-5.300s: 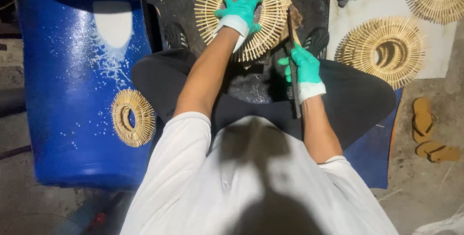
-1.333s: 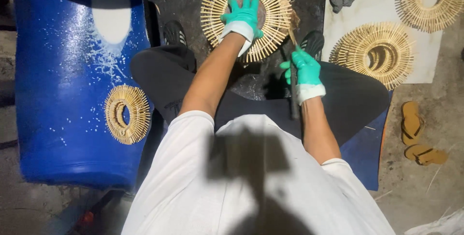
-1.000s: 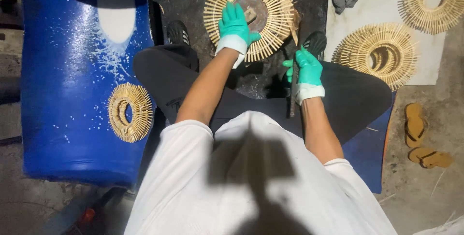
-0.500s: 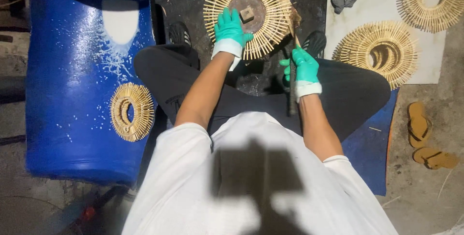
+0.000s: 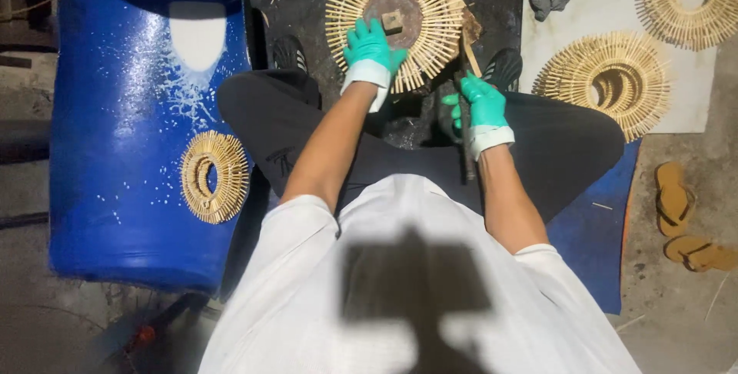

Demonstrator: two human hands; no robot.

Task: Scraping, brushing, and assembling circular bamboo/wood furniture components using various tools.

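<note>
Dark workshop floor lies under a seated person whose left hand presses flat on a round stick ring to steady it, while the right hand, just beside it, grips a dark tool handle.

A round sunburst bamboo-stick ring lies flat, small wooden block at centre.

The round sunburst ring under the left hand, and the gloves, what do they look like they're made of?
Sunburst ring: probably bamboo or light wood, unfinished; thin pale tan sticks fan out around a dark round centre. Gloves on the left hand and right hand: teal coating, likely rubber over knit, with white ribbed cuffs.
</note>
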